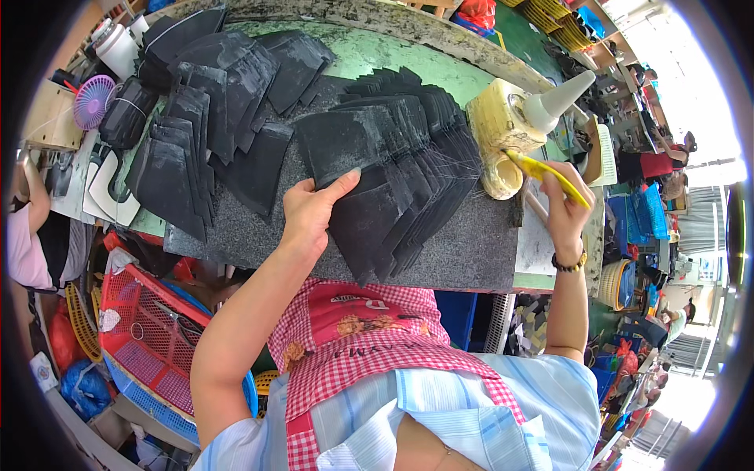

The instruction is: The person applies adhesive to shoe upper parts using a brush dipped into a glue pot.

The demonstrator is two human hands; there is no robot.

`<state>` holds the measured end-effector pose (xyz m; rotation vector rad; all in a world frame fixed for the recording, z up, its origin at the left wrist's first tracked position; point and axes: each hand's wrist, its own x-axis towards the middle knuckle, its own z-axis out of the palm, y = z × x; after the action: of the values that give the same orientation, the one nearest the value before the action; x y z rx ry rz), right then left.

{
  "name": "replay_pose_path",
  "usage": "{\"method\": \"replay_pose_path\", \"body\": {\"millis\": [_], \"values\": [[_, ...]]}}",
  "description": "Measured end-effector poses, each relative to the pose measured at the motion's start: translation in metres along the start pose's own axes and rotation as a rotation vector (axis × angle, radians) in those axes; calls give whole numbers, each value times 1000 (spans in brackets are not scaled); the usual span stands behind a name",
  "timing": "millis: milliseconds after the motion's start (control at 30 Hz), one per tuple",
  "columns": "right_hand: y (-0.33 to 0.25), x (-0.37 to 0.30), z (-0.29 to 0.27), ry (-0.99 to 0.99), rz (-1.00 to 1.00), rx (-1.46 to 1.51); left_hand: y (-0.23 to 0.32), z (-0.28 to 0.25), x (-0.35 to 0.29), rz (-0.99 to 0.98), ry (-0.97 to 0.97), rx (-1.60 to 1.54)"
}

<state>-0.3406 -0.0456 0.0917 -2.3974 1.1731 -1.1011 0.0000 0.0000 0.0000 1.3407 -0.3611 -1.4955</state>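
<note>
Head view: on a workshop's grey mat, left hand touches sheets, grip unclear; right hand clamps tool

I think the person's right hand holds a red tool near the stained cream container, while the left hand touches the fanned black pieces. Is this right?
Not quite: the tool is yellow, not red, as the head view shows. The right hand does hold it near the stained cream container, and the left hand touches the fanned black pieces.
</note>
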Motion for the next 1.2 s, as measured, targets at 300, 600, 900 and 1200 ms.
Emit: {"method": "replay_pose_path", "body": {"millis": [300, 600, 900, 1200], "values": [[-34, 51, 30, -193, 545, 464, -2, 1, -7, -4, -3, -91], [-22, 173, 132, -405, -149, -331, 0, -7, 2, -21, -27, -73], [-38, 34, 52, -432, -581, -220, -13, -16, 7, 78, -53, -57], [-40, -11, 52, -291, -134, 50, -2, -8, 10, 81, -62, 7]]}}
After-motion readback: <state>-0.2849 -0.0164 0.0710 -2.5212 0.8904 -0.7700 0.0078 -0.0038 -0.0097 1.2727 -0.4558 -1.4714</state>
